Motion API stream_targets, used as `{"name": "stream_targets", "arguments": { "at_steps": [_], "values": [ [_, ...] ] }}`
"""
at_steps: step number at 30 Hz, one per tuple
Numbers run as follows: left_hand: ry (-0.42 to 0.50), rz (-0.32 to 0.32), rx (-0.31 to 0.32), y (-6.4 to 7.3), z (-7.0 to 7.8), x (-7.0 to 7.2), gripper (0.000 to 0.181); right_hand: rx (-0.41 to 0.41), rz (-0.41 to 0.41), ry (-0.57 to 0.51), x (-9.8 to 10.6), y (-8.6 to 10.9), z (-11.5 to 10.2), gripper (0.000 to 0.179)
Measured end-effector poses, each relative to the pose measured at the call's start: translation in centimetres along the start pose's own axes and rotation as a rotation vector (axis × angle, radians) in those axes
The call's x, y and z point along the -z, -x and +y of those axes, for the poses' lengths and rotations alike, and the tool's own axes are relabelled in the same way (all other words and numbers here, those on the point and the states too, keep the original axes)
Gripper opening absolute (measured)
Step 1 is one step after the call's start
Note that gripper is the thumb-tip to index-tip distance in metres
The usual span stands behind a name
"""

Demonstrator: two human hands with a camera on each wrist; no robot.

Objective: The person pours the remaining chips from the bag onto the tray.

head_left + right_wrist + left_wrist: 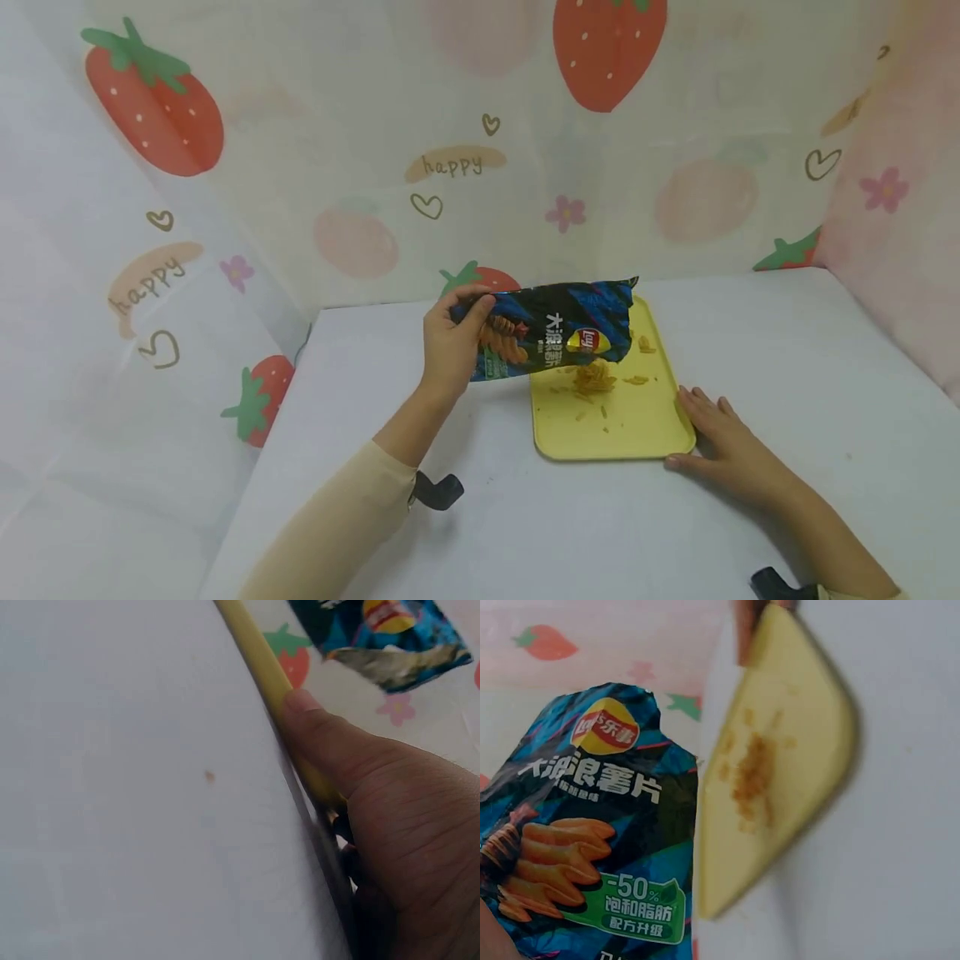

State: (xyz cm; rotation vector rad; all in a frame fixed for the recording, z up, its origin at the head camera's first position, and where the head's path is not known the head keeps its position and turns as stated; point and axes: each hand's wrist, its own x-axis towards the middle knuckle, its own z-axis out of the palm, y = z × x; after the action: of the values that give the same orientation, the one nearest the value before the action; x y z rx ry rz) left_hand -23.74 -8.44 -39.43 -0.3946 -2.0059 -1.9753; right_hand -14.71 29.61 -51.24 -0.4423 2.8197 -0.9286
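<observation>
My left hand (pixel 450 342) grips the bottom end of a blue and black potato chip bag (pixel 536 333), thumb on the printed front. The bag lies sideways in the air, its far end over a yellow tray (pixel 615 437). A small heap of broken chips (pixel 594 379) sits on the tray, with crumbs scattered about it. At the tray's front right corner, my right hand (pixel 731 450) rests with its fingers extended along the right side and thumb at the front. In the right wrist view its thumb (pixel 330 735) touches the tray's yellow edge (pixel 259 656).
A white table (pixel 570 533) carries the tray. Behind it hangs a pale cloth wall (pixel 360 100) printed with strawberries, hearts and flowers. One tiny brown crumb (pixel 209 776) lies on the tabletop in the right wrist view. Black wrist mounts (pixel 438 492) show at both sleeves.
</observation>
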Motion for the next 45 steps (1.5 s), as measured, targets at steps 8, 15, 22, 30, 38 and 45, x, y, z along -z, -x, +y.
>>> {"name": "stream_targets", "arguments": {
  "at_steps": [8,15,22,30,38,45],
  "values": [
    [0.005,-0.009,-0.001,-0.2,0.3,-0.1,0.022,0.040,0.009,0.019,0.3,-0.2,0.2,0.108],
    [-0.011,-0.015,-0.013,-0.4,0.5,0.1,0.023,0.021,0.003,0.012,0.2,-0.2,0.1,0.109],
    [-0.002,-0.016,0.015,-0.8,0.5,0.0,0.026,0.022,0.015,0.002,0.4,-0.1,0.3,0.108],
    [0.013,-0.010,0.002,-0.7,-0.3,-0.2,0.022,0.007,0.007,-0.004,0.3,-0.2,0.1,0.109],
    [-0.017,-0.004,0.017,-0.3,-0.4,0.2,0.026,-0.005,0.002,-0.002,0.0,-0.2,0.0,0.111],
    [-0.052,-0.065,0.010,-0.1,-0.4,0.0,0.023,0.020,0.012,0.001,0.0,0.3,0.2,0.108]
  ]
}}
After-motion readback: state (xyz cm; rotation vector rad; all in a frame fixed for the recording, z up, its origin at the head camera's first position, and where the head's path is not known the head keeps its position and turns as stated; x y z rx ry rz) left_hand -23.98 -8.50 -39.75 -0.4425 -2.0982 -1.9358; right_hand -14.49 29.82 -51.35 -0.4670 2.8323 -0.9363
